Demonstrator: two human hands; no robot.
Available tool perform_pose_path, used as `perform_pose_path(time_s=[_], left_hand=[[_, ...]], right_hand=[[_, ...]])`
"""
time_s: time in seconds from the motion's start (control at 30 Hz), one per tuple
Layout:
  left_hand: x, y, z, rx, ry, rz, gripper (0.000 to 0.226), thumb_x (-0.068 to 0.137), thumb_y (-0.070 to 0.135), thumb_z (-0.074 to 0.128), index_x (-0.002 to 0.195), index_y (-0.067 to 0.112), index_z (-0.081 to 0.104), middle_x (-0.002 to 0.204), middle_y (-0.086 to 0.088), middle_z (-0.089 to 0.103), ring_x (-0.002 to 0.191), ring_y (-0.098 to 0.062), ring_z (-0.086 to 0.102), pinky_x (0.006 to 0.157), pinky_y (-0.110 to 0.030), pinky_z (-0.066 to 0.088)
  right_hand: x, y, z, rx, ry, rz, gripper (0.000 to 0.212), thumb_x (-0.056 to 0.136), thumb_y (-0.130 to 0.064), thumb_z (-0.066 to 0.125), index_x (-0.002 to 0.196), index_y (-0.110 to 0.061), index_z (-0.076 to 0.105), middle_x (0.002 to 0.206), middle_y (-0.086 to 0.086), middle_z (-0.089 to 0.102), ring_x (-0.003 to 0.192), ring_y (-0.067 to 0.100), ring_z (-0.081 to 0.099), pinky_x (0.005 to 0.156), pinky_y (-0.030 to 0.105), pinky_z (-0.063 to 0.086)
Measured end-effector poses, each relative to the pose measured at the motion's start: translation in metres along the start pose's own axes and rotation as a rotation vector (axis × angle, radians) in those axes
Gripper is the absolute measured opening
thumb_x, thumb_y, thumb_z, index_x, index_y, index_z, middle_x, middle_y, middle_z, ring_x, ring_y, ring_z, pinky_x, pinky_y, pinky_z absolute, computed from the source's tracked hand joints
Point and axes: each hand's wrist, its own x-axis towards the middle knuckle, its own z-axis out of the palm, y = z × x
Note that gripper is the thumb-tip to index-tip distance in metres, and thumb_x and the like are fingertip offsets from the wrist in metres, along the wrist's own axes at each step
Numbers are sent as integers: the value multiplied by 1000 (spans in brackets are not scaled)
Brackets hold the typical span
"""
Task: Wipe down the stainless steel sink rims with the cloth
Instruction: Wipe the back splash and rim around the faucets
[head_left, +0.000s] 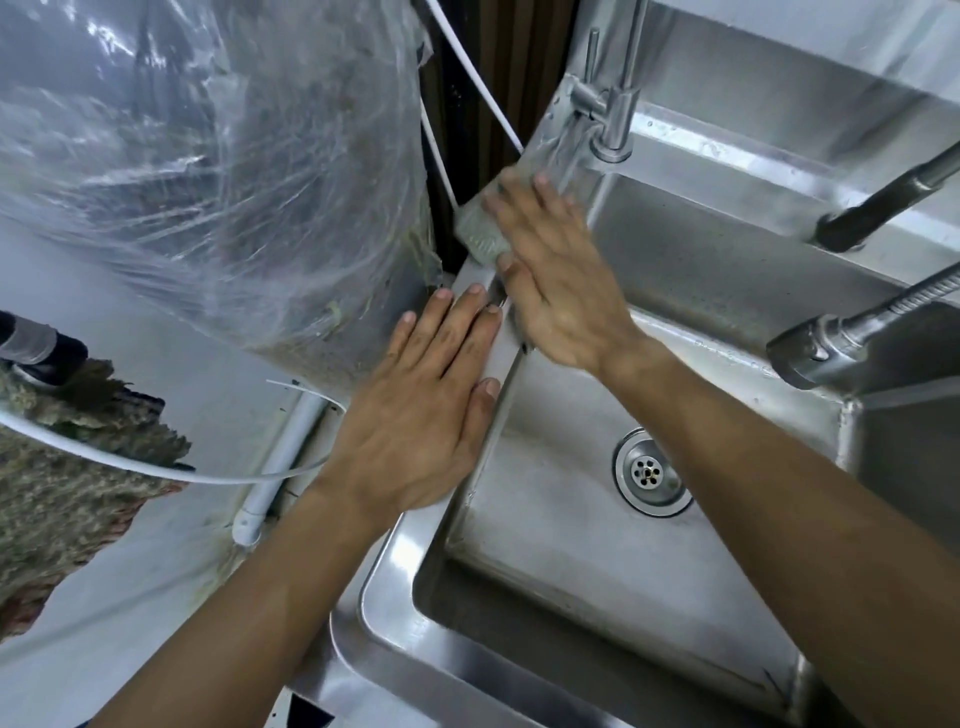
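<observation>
Pressing one cloth (480, 226) flat-fingered, right hand (558, 283), left hand (423, 415) flat on one sink rim (501, 358)

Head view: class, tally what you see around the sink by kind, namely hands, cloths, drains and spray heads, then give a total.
Hands: 2, the left hand flat on the sink rim, the right hand pressing the cloth
Cloths: 1, the cloth
Drains: 1, the drain
Spray heads: 2, one spray head, another spray head
Total: 6

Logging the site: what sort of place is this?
Probably a commercial kitchen or wash area: a deep stainless steel sink, a hose sprayer, and a plastic waste bag beside it.
</observation>
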Motion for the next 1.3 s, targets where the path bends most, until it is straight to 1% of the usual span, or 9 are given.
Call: perform_pose_path(time_s=[0.1,0.23,0.37,0.57,0.7,0.8,0.93,1.03,1.3], left_hand=[[16,0,1,52,-9,33,63,109,39,24,162,5,25,172,-13,16,161,-28,7,131,-45,7],[20,3,3,105,-10,35,65,109,42,24,162,5,24,173,-12,13,161,-28,6,130,-47,9],[19,4,3,100,-10,25,64,109,43,23,163,8,24,173,-9,12,161,-25,4,130,-48,10],[21,3,1,78,-27,30,64,109,42,26,163,9,23,174,-8,10,161,-25,1,130,-47,9],[19,5,1,76,-28,20,64,109,42,27,163,8,24,173,-8,12,161,-25,2,130,-49,12],[19,6,0,90,-28,20,64,109,42,29,163,8,26,173,-8,13,161,-25,3,129,-50,14],[19,4,0,101,-40,22,64,109,42,29,163,9,24,174,-7,10,161,-24,1,129,-50,13],[19,4,0,101,-49,19,64,109,44,28,164,10,22,174,-7,9,161,-23,0,130,-49,13],[19,5,-1,86,-54,12,65,109,44,24,164,10,21,174,-7,8,161,-23,0,129,-50,15]], right_hand=[[-2,12,-3,-20,-74,-96,54,110,-29,28,163,-18,26,173,3,17,161,22,3,131,42,-1],[39,37,-19,-50,-85,59,58,112,-39,17,166,-17,16,174,3,7,161,19,-3,131,43,-3],[43,27,-18,-12,-75,180,61,112,-43,15,166,-15,7,174,2,-2,160,18,-11,128,36,-13],[38,36,-23,-51,-167,25,60,112,-44,13,166,-20,7,174,-1,-3,160,13,-11,130,37,-10],[65,48,-32,-78,-123,112,59,113,-41,16,166,-15,11,175,3,2,161,17,-5,131,40,-3],[54,36,-24,-96,-80,153,60,113,-38,17,165,-9,8,174,9,1,161,21,-6,129,34,-10],[45,29,-20,-15,11,59,53,113,-29,29,161,-5,29,171,12,23,160,24,12,126,27,-5],[64,38,-19,41,25,62,51,111,-28,33,157,-8,39,167,9,33,158,22,20,130,32,5],[80,30,-23,-4,-14,229,57,112,-35,24,165,-12,20,174,4,10,161,18,0,129,33,-4]])
